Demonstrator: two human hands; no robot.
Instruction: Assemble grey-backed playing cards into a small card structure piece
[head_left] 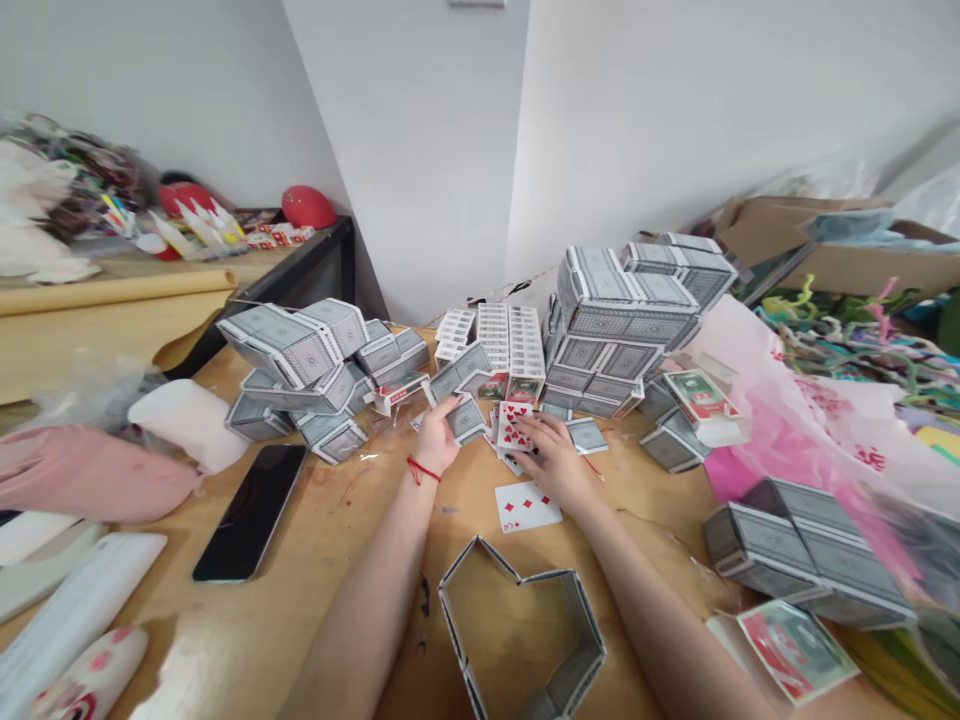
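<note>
My left hand (437, 437), with a red string round its wrist, pinches a few joined grey-backed playing cards (463, 416) bent at angles. Just to the right, my right hand (559, 458) has its fingers on a heart playing card (514, 424) that lies over a small loose pile. Nearer to me, a three of diamonds (529, 506) lies face up. A heart-shaped ring of joined cards (583, 600) stands on edge between my forearms. A single card (587, 436) rests face down right of my right hand.
Stacked card blocks stand at the left (281, 345) and right (607, 320), with more at the lower right (802, 555). Card boxes (525, 345) stand in rows at the back. A black phone (251, 515) lies left of my left arm. Pink plastic (817, 400) covers the right side.
</note>
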